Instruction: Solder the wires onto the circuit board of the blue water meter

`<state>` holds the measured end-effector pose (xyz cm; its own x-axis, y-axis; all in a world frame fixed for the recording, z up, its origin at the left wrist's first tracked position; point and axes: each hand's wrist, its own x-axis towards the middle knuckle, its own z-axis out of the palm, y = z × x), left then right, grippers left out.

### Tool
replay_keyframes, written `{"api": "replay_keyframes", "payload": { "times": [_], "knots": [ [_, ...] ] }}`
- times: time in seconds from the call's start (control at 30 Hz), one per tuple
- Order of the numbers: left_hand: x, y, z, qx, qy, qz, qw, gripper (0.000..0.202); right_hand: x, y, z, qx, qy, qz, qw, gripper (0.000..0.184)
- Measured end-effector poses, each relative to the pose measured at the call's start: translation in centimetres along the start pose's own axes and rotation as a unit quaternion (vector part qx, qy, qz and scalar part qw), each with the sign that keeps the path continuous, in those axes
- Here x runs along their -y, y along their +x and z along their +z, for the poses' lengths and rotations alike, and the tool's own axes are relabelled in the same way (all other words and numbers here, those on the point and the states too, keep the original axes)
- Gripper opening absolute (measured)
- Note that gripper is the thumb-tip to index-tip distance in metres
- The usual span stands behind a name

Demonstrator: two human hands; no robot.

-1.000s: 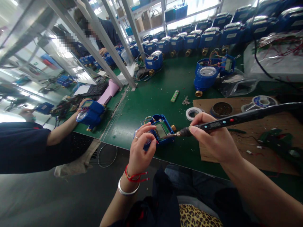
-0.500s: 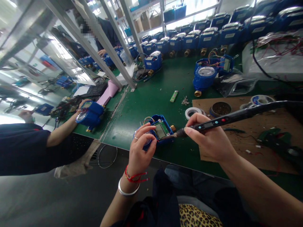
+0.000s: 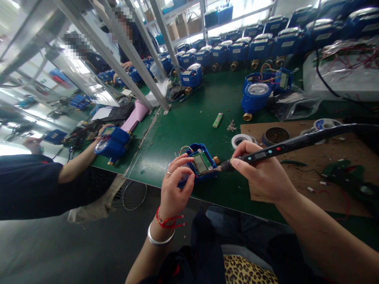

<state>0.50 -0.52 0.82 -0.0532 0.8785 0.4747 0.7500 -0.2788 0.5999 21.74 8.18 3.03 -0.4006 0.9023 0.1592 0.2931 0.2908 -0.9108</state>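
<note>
A blue water meter (image 3: 209, 180) lies on the green bench with its housing uncovered, showing a circuit board with a grey display (image 3: 201, 163). My left hand (image 3: 175, 188) is curled over the meter's near left side, fingertips at the board's left edge. Its thumb and index finger are bent close together and partly hide the round dial. Thin wires (image 3: 186, 149) loop out behind the fingers. In my right hand (image 3: 263, 173) is a black soldering iron (image 3: 257, 156), held like a pen. The iron's tip reaches the lower right edge of the board, beside the brass fitting (image 3: 216, 160).
A second opened meter (image 3: 256, 96) stands at the back right, before rows of blue meters (image 3: 237, 50). A tape roll (image 3: 241, 141), a round tin (image 3: 276, 136) and cardboard (image 3: 257, 189) lie to the right. On the left, a co-worker's hand holds another meter (image 3: 112, 144).
Almost nothing differs. My left thumb and index finger have shifted very slightly, and the soldering iron's rear part and cable sit a touch lower or higher along their length.
</note>
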Motion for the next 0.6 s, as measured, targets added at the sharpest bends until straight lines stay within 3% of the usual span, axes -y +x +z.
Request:
{"api": "replay_keyframes", "payload": {
  "times": [0.6],
  "knots": [
    [0.10, -0.06, -0.05, -0.001, -0.003, 0.002, 1.000, 0.009, -0.41, 0.18, 0.04, -0.016, 0.015, 0.005, 1.000, 0.012]
  ]
}}
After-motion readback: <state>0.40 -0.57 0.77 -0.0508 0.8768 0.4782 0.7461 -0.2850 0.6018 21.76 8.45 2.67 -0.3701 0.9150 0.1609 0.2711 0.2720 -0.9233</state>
